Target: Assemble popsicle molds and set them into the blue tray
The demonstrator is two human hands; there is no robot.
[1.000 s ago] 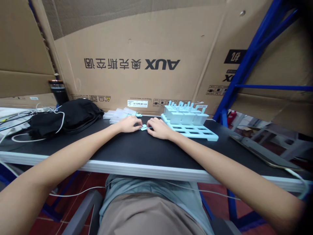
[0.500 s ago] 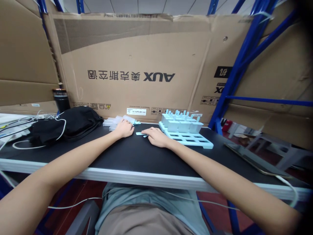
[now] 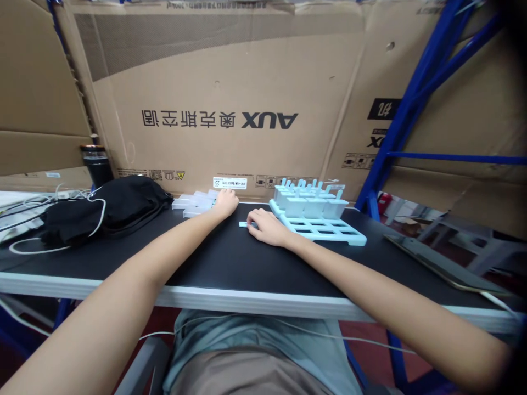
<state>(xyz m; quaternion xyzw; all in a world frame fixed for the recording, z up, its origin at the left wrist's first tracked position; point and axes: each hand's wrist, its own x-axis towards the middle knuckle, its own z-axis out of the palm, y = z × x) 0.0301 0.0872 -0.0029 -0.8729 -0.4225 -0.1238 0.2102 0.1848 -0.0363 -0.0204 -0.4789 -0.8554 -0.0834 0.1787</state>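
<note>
My right hand (image 3: 268, 226) rests low over the black tabletop, thumb and fingers closed on a light blue popsicle-mold stick lid (image 3: 242, 224), whose end pokes out to the left. Farther back, my left hand (image 3: 228, 203) reaches down beside the translucent popsicle mold cups (image 3: 197, 203), which lie on their sides. Its fingers are bent, and whatever lies under them is hidden. To the right of my right hand stands a light blue mold rack (image 3: 325, 237). Several mold cups (image 3: 315, 207) with stick lids stand upright in its rear part, while the front slots show bare.
A black pouch (image 3: 127, 206) and white cables lie at the left, with a dark tumbler (image 3: 95, 167) behind. A tablet-like slab (image 3: 444, 263) sits at the right edge. Cardboard (image 3: 218, 66) walls the back, and a blue metal post (image 3: 395, 126) rises at right.
My left hand has moved right and back, over the spot where light blue pieces lay. My right hand's fingers have curled more around the stick lid. The view has shifted slightly.
</note>
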